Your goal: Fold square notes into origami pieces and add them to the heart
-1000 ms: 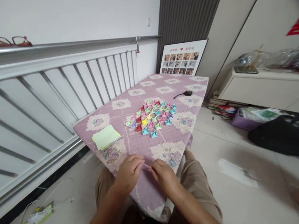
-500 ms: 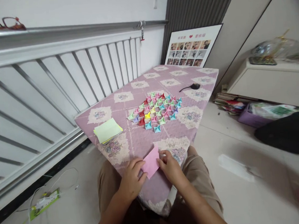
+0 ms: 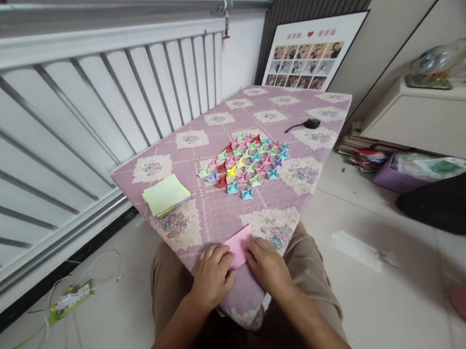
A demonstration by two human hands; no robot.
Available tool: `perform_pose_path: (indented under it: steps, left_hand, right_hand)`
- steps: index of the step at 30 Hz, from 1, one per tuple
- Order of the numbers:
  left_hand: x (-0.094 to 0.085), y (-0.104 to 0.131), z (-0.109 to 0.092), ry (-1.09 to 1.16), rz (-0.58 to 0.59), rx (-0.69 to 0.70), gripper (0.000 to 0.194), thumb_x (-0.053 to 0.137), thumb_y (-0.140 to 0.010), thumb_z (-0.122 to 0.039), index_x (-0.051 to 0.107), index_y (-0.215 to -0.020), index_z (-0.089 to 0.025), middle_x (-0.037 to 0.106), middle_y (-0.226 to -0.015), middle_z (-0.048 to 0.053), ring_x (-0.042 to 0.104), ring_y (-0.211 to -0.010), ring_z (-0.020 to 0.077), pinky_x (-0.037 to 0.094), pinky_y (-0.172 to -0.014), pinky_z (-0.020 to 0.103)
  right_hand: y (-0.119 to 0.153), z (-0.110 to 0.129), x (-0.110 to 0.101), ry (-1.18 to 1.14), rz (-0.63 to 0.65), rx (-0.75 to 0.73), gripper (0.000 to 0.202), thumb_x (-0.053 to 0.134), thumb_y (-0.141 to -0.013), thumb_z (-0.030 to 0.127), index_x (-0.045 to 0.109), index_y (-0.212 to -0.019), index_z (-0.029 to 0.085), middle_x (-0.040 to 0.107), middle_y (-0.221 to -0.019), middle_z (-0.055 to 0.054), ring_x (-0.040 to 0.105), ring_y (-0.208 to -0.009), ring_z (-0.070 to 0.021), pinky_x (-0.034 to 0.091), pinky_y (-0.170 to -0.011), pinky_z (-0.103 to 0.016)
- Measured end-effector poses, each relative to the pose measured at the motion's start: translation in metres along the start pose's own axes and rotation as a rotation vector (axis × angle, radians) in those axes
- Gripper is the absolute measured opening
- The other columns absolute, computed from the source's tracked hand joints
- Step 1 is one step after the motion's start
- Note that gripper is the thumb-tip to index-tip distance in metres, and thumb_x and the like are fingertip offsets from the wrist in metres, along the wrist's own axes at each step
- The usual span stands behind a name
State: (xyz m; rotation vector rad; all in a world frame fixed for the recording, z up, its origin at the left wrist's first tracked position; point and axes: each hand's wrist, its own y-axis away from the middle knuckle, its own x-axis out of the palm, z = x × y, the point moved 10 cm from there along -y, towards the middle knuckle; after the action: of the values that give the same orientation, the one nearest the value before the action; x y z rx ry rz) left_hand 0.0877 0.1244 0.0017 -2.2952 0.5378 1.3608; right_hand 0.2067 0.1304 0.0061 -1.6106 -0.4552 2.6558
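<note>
While a white radiator point(image 3: 90, 99) runs along the wall on the left, a table point(image 3: 216, 224) draped in a mauve cloth with cream floral squares fills the middle, one corner pointing toward the seated person. A low white cabinet point(image 3: 426, 116) stands at the right. Beyond the table's far end leans a framed board point(image 3: 306, 50) with three rows of small photos and a red heart. A black bag point(image 3: 445, 203) lies at the right, below the cabinet. The person's legs, in beige trousers point(image 3: 311, 276), sit either side of the near corner.

On the mid-table, small folded paper shapes point(image 3: 231, 171) form slanting rows in red, pink, green, blue, yellow and purple. Nearer the left edge is a stack of paper sheets point(image 3: 166, 195), pale green on top with yellow showing beneath.

Both hands meet near the close corner. The left hand point(image 3: 214, 275) grips the left side of a pink paper point(image 3: 240, 244), fingers bunched together; the right hand point(image 3: 270, 268) pinches its right side, fingers curled. Between them, the paper tilts up toward the right; fingers hide parts of its edges.

Smallest is a black item point(image 3: 312, 123) with a thin tail, near the table's far right edge.
</note>
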Motion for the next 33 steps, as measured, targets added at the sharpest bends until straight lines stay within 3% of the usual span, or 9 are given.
perform_pose_path:
  steps: [3, 7, 10, 12, 20, 24, 33]
  left_hand:
    - [0.001, -0.003, 0.002, -0.004, -0.002, 0.004, 0.021, 0.056, -0.087, -0.025, 0.062, -0.108, -0.026, 0.060, -0.119, 0.002, 0.048, -0.112, 0.0228, 0.037, -0.096, 0.042]
    - [0.002, -0.009, 0.008, 0.005, 0.007, -0.004, 0.017, 0.053, -0.091, -0.029, 0.064, -0.104, -0.026, 0.063, -0.112, 0.001, 0.051, -0.106, 0.0211, 0.039, -0.092, 0.040]
    - [0.001, -0.012, 0.013, 0.019, 0.015, -0.003, 0.022, 0.060, -0.086, -0.032, 0.063, -0.107, -0.025, 0.062, -0.114, 0.002, 0.051, -0.105, 0.0221, 0.040, -0.091, 0.039]
    - [0.000, -0.014, 0.019, 0.013, 0.010, -0.022, 0.024, 0.063, -0.084, -0.030, 0.063, -0.107, -0.025, 0.061, -0.113, 0.002, 0.050, -0.104, 0.0226, 0.039, -0.091, 0.040]
    - [-0.006, -0.020, 0.049, 0.029, -0.057, -0.202, 0.009, 0.059, -0.085, -0.026, 0.068, -0.083, -0.023, 0.062, -0.097, 0.003, 0.052, -0.094, 0.0205, 0.039, -0.089, 0.039]
    - [-0.010, -0.020, 0.052, 0.023, -0.078, -0.272, 0.011, 0.059, -0.086, -0.028, 0.066, -0.080, -0.021, 0.061, -0.095, 0.003, 0.051, -0.095, 0.0202, 0.039, -0.090, 0.038]
    - [-0.013, -0.023, 0.056, -0.040, -0.095, -0.349, 0.016, 0.061, -0.085, -0.032, 0.062, -0.073, -0.021, 0.058, -0.093, 0.003, 0.050, -0.095, 0.0208, 0.039, -0.088, 0.039]
  right_hand:
    - [0.005, 0.011, -0.004, -0.067, 0.010, -0.083, 0.013, 0.054, -0.088, 0.027, 0.063, -0.092, 0.020, 0.059, -0.088, -0.007, 0.053, -0.086, -0.0203, 0.042, -0.078, -0.032]
    - [0.006, 0.013, -0.001, -0.047, 0.044, -0.072, 0.015, 0.064, -0.081, 0.027, 0.063, -0.093, 0.019, 0.058, -0.091, -0.007, 0.052, -0.087, -0.0217, 0.043, -0.077, -0.034]
    - [0.003, 0.010, 0.001, -0.006, 0.023, -0.035, 0.005, 0.059, -0.084, 0.020, 0.063, -0.086, 0.018, 0.058, -0.087, -0.007, 0.052, -0.086, -0.0212, 0.042, -0.078, -0.033]
    - [0.001, 0.008, 0.003, 0.001, 0.011, -0.027, 0.009, 0.055, -0.087, 0.020, 0.062, -0.082, 0.018, 0.057, -0.085, -0.007, 0.052, -0.085, -0.0207, 0.042, -0.077, -0.032]
    - [-0.002, 0.004, 0.003, 0.019, -0.001, 0.007, 0.020, 0.051, -0.091, 0.030, 0.063, -0.080, 0.019, 0.058, -0.081, -0.006, 0.052, -0.081, -0.0203, 0.041, -0.076, -0.031]
    - [-0.005, 0.002, 0.002, 0.072, -0.018, 0.040, 0.021, 0.050, -0.092, 0.032, 0.064, -0.084, 0.020, 0.059, -0.082, -0.006, 0.052, -0.082, -0.0202, 0.040, -0.076, -0.030]
    - [-0.008, -0.005, 0.006, 0.157, -0.007, 0.083, 0.026, 0.050, -0.091, 0.037, 0.060, -0.072, 0.021, 0.058, -0.078, -0.005, 0.052, -0.077, -0.0186, 0.037, -0.071, -0.029]
